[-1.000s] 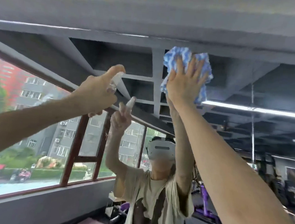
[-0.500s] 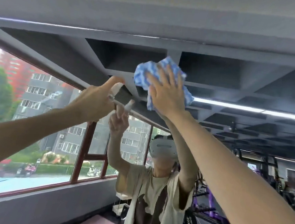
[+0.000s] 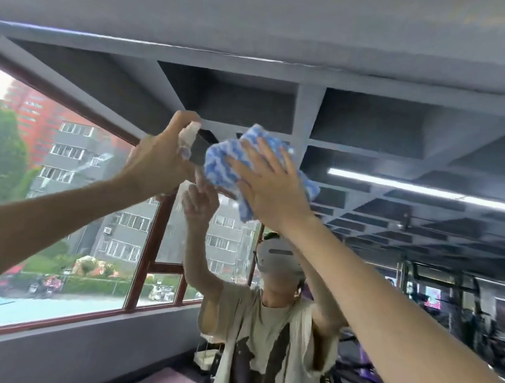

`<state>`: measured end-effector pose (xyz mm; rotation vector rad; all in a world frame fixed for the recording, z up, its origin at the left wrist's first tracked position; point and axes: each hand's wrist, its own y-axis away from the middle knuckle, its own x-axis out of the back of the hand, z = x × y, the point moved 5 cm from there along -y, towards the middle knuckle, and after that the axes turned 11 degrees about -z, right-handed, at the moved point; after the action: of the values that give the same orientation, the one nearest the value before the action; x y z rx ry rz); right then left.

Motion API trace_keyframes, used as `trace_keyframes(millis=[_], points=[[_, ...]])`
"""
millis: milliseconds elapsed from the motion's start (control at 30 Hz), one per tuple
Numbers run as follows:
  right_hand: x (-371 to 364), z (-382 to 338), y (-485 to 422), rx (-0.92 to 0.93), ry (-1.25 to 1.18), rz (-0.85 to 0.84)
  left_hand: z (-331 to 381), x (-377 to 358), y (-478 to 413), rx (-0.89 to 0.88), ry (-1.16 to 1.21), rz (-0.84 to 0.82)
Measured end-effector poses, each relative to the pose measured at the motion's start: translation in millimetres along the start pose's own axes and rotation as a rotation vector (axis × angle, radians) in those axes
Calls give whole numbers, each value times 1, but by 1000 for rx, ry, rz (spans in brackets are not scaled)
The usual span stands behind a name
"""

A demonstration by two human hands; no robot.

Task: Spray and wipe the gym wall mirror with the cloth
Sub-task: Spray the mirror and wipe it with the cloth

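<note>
The wall mirror (image 3: 372,134) fills the view and reflects the gym ceiling, a window and my own figure. My right hand (image 3: 270,186) is raised high with spread, straight fingers pressing a blue-and-white cloth (image 3: 226,158) flat against the glass. My left hand (image 3: 159,164) is lifted just left of the cloth and grips a small pale spray bottle (image 3: 188,138), its nozzle end showing above the fingers. The bottle's body is hidden in my palm.
The mirror's top edge (image 3: 256,59) runs under a grey wall band. Reflected in the glass are red-framed windows (image 3: 144,261) at left, a ceiling light strip (image 3: 413,187) and gym machines (image 3: 449,300) at right.
My right hand slid the cloth down and to the left across the glass, ending close beside the spray bottle. The left hand stayed raised, holding the bottle.
</note>
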<state>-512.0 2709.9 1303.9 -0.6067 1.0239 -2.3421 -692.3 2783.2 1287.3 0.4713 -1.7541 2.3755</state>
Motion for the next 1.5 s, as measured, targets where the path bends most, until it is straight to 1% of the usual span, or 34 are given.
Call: trace_keyframes(millis=[33,100,133,167,200,233,333,400,433,467,500,600,667,700,733,767,800,833,867,933,967,1000,1033,1100,1167,1200,1233,1267,1300,1367,1400,1433,1467,1500], points=[[4,33,7,-154,-29,18,-7,6,-3,-5,9,10],[9,90,38,-622,-187,86,-27,25,-8,-2,48,34],[8,95,52,-818,-255,123,-35,33,-10,0,62,37],[9,76,54,-929,-261,161,-43,39,-12,-1,64,28],[8,40,42,-941,-237,200,-51,45,-12,-11,56,5],[4,-7,19,-855,-225,210,-59,50,-14,-27,41,-21],[-1,-144,-81,-362,-223,154,-90,67,-21,-58,-50,-90],[-1,-174,-126,-109,-143,59,-106,78,-28,-77,-23,-94],[-2,-165,-136,-48,-95,-4,-113,85,-33,-94,-8,-86],[-2,-144,-142,-69,-22,-13,-120,93,-37,-109,-3,-81],[-1,-110,-145,-169,0,-5,-126,101,-41,-125,3,-79],[21,4,-123,-719,-139,159,-140,113,-46,-165,23,-115],[24,16,-124,-966,-276,145,-153,119,-47,-165,33,-142],[26,1,-135,-1007,-289,149,-158,120,-47,-158,56,-146],[28,-23,-154,-960,-277,168,-164,120,-46,-151,70,-151],[29,-52,-180,-830,-257,182,-170,121,-44,-146,81,-159],[30,-83,-207,-651,-226,164,-174,121,-43,-145,85,-167],[30,-113,-229,-469,-185,108,-176,120,-41,-150,88,-168],[29,-135,-243,-330,-159,34,-176,120,-40,-155,96,-163],[26,-137,-243,-206,-135,-89,-170,116,-38,-154,122,-159],[26,-124,-231,-199,-106,-80,-165,115,-37,-163,112,-150],[23,-103,-210,-247,-82,-40,-159,111,-35,-174,101,-147],[24,-75,-180,-351,-81,10,-151,107,-33,-186,100,-145],[23,-5,-108,-635,-99,92,-132,98,-28,-224,94,-161],[26,51,-44,-928,-208,125,-112,90,-23,-260,91,-157],[25,63,-25,-1044,-282,135,-101,85,-21,-274,107,-148],[23,59,-20,-1092,-329,129,-91,79,-19,-282,134,-145],[22,43,-25,-1038,-335,132,-78,72,-19,-287,159,-150],[20,20,-36,-885,-281,130,-65,64,-20,-282,183,-147],[11,-33,-53,-406,-137,91,-38,46,-20,-280,212,-137],[7,-41,-49,-197,-64,50,-24,35,-19,-295,224,-132],[5,-22,-42,-85,-9,5,-9,23,-19,-311,223,-127],[12,15,-33,-109,-12,8,5,12,-20,-323,213,-129],[16,60,-25,-240,-42,22,12,6,-21,-320,201,-135]])
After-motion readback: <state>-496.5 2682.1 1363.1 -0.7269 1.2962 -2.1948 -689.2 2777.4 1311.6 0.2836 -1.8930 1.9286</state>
